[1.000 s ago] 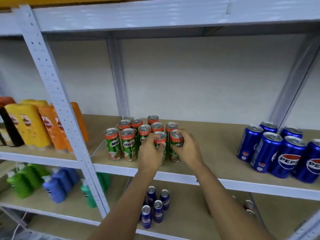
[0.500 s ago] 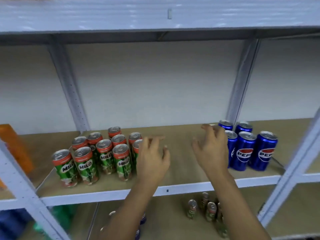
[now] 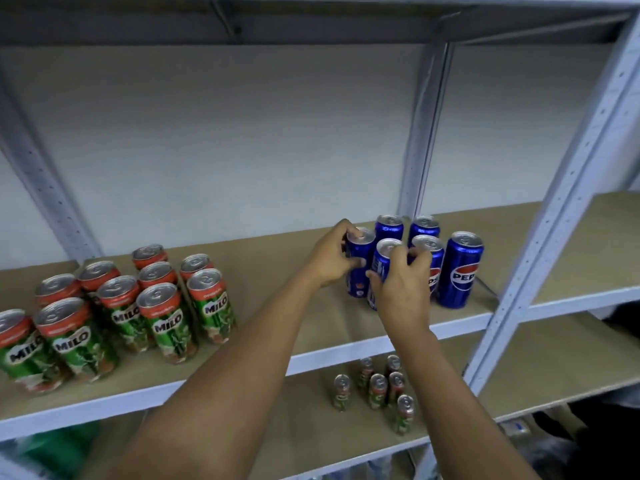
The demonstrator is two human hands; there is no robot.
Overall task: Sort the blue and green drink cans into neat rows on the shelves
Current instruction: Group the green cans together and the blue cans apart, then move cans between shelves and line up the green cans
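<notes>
Several blue Pepsi cans [image 3: 462, 271] stand in a loose cluster on the right of the middle shelf [image 3: 273, 271]. My left hand [image 3: 329, 259] grips the leftmost blue can [image 3: 356, 285] around its upper side. My right hand [image 3: 403, 292] curls round the front blue can [image 3: 381, 261], fingertips reaching the top of the can beside it [image 3: 427, 244]. Several green Milo cans [image 3: 166, 320] stand grouped at the left of the same shelf, away from both hands.
More green cans [image 3: 377, 389] stand on the lower shelf [image 3: 540, 362] under my arms. A slanted grey upright [image 3: 561, 216] rises just right of the blue cans; another upright [image 3: 420, 133] is behind them. The shelf above [image 3: 311, 26] overhangs.
Both hands let go of the green Milo cans, swung right across the shelf and took hold of blue cans. The view turned right with them.
</notes>
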